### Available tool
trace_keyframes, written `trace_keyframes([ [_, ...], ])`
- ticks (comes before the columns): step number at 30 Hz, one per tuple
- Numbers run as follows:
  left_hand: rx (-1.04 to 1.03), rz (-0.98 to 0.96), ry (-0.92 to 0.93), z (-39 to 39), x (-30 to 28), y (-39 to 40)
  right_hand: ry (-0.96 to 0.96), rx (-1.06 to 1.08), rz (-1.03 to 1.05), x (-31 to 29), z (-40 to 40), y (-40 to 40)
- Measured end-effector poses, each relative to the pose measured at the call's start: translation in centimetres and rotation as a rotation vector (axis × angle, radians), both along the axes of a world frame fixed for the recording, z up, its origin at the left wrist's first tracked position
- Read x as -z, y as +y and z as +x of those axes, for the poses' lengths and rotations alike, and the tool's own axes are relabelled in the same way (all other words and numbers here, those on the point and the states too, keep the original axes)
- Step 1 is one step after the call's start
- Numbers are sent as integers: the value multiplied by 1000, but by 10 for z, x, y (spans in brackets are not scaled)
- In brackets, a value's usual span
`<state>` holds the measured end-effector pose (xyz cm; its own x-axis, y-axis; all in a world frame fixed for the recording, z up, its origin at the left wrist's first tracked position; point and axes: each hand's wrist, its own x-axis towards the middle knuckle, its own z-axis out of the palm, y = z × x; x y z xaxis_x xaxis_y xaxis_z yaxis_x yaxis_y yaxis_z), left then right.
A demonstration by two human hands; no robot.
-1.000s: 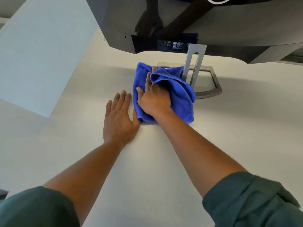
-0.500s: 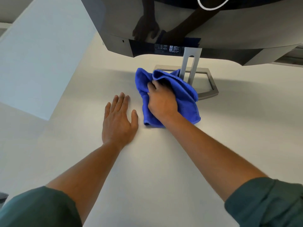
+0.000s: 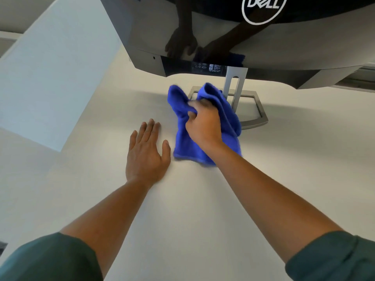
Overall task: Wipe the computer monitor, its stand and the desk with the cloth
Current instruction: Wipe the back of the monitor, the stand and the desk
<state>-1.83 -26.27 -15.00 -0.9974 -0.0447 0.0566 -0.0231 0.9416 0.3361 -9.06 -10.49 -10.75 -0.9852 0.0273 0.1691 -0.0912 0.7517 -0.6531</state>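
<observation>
A blue cloth [image 3: 229, 118] lies bunched on the pale desk [image 3: 182, 209], just in front of the monitor's silver stand [image 3: 257, 116]. My right hand [image 3: 203, 122] is shut on a fold of the cloth, its fingers curled into the fabric. My left hand [image 3: 145, 151] rests flat on the desk to the left of the cloth, fingers spread, holding nothing. The dark monitor [image 3: 223, 27] hangs over the scene at the top, its glossy screen mirroring both arms. The cloth covers the stand's near-left corner.
A pale partition panel [image 3: 52, 74] rises at the left of the desk. The stand's upright post [image 3: 233, 86] stands right behind the cloth. Green sleeves show at the bottom corners.
My right hand went from pressing flat on the cloth to gripping a fold of it, and shifted slightly right and toward the stand. The left hand stayed flat on the desk.
</observation>
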Motion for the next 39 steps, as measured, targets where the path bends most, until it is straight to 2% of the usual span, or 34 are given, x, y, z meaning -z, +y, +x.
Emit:
trace_keyframes([
  [2,1,1,-3,0,-1,0,201,95,-174,-8,0,-10],
  [4,0,-2,-6,0,-1,0,408,80,-181,-16,-1,-22],
  [7,8,-7,-7,-1,0,-1,649,-64,-63,-25,-13,-38],
  [10,8,-25,-9,-2,1,-1,758,-223,114,-31,-35,-52],
  [13,1,-28,1,-2,3,-2,709,-274,298,-38,-58,-69],
  [16,0,-17,5,-1,4,-2,523,-285,539,-29,-64,-79],
  [18,0,-12,11,-2,4,-3,400,-286,594,-16,-59,-81],
  [20,4,-8,14,-2,3,-3,400,-275,573,-12,-52,-80],
  [24,13,3,11,-2,4,-3,637,-215,414,-35,-58,-94],
  [25,11,3,13,-2,4,-2,647,-207,419,-41,-62,-97],
  [28,11,3,15,-2,3,-2,481,-241,575,-41,-65,-97],
  [32,27,25,37,-1,4,-4,264,-224,598,-14,-56,-78],
  [34,32,30,42,-2,4,-4,251,-187,594,-13,-50,-70],
  [39,22,24,38,-1,4,-2,401,-69,555,-20,-34,-59],
])
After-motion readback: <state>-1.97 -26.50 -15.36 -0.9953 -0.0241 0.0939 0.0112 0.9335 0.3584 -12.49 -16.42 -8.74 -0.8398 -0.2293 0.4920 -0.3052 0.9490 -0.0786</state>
